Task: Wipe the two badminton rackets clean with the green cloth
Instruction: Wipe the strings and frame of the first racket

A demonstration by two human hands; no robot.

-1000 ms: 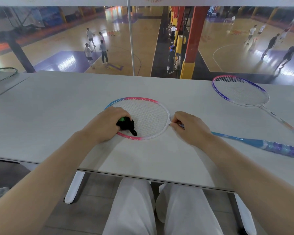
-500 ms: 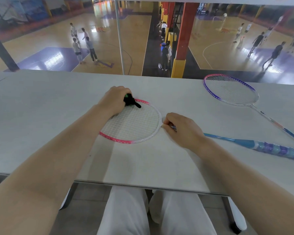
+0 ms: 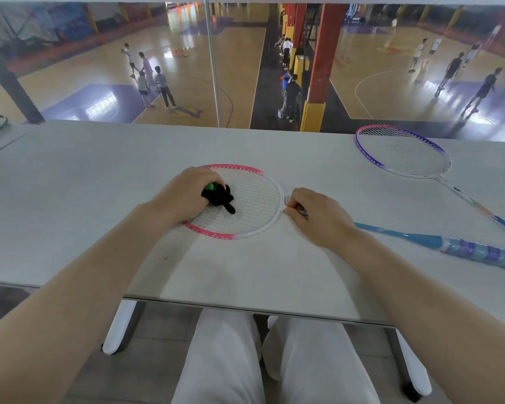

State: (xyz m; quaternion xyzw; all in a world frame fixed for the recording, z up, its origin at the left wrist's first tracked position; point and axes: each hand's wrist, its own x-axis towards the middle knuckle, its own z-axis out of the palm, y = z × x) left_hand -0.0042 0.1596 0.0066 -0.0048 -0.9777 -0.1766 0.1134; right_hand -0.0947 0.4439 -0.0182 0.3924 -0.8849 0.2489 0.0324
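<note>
No text, brand or number can be read here. The pink racket (image 3: pixel 245 199) and the purple racket (image 3: pixel 403 153) show no legible logo; the blue shaft (image 3: pixel 397 233) has small marks, too blurry to read. The court floor (image 3: pixel 187 53) has orange markings, approx. letters, but not readable. The blue sign (image 3: pixel 351 10) at top is also unclear.

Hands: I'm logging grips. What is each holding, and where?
Left hand grips the bunched cloth; right hand pinches the pink racket at its throat.
</note>
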